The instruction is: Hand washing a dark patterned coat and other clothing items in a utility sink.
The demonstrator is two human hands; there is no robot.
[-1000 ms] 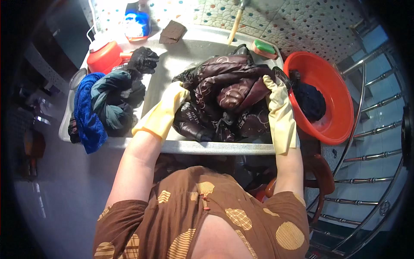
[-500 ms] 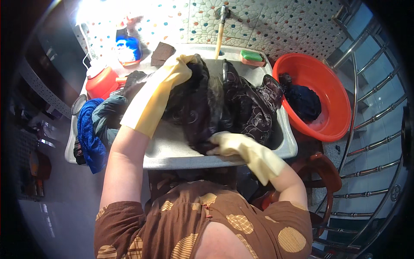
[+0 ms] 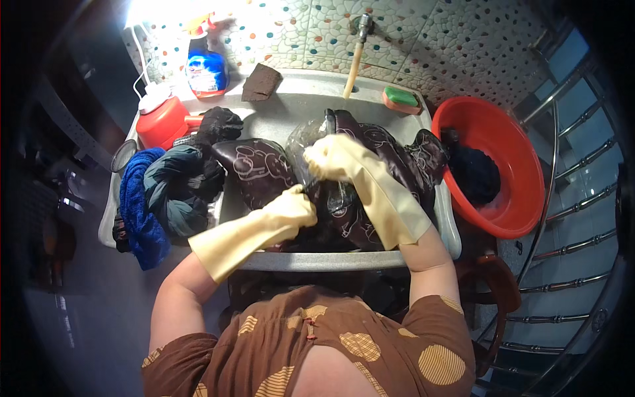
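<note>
A wet, dark maroon garment [image 3: 258, 175] with white outline drawings lies bunched across the grey sink [image 3: 317, 262]. Both my hands wear cream rubber gloves. My left hand [image 3: 296, 210] is closed on a fold of the garment near the sink's front. Just above and to its right, my right hand [image 3: 331, 157] makes a fist on the garment's middle; its fingertips are partly hidden. Beside the right fist is a shiny, see-through patch, and I cannot tell whether it is water or plastic.
On the left rim sit a blue towel [image 3: 135, 208], grey-green cloth [image 3: 175, 192] and a red dipper [image 3: 162, 122]. Behind are a spray bottle [image 3: 206, 73], brown scrubbing pad [image 3: 261, 83], tap hose [image 3: 352, 69] and green soap [image 3: 401, 98]. A red basin [image 3: 516, 165] holds dark cloth [image 3: 477, 175].
My left hand has come down from the sink's back toward the front. My right hand has moved up to the middle. The garment now spreads further left, and the view has shifted slightly.
</note>
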